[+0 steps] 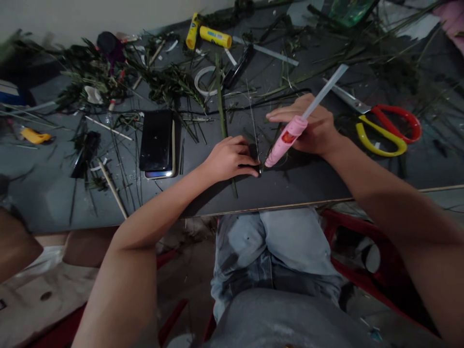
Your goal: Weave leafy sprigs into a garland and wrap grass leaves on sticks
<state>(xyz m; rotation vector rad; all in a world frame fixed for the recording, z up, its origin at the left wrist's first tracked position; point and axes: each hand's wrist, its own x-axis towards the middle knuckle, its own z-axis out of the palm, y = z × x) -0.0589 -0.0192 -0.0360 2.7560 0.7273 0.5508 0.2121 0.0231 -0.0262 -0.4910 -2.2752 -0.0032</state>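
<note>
My right hand is wrapped around a pink hot glue gun, its tip pointing down towards the table. A translucent glue stick juts from the back of the gun. Close to the tip, my left hand rests low over the table, thumb and forefinger pinched on the end of a thin pale wire. What else may be between those fingertips is too small to make out. A long green leaf strip runs beneath my left hand, its lower end showing near the table edge.
Scissors with red and yellow handles lie right of my right hand. Stacked phones are at left. Behind lie a tape roll, yellow glue tubes and leaf cuttings. Another person's arm is at far left.
</note>
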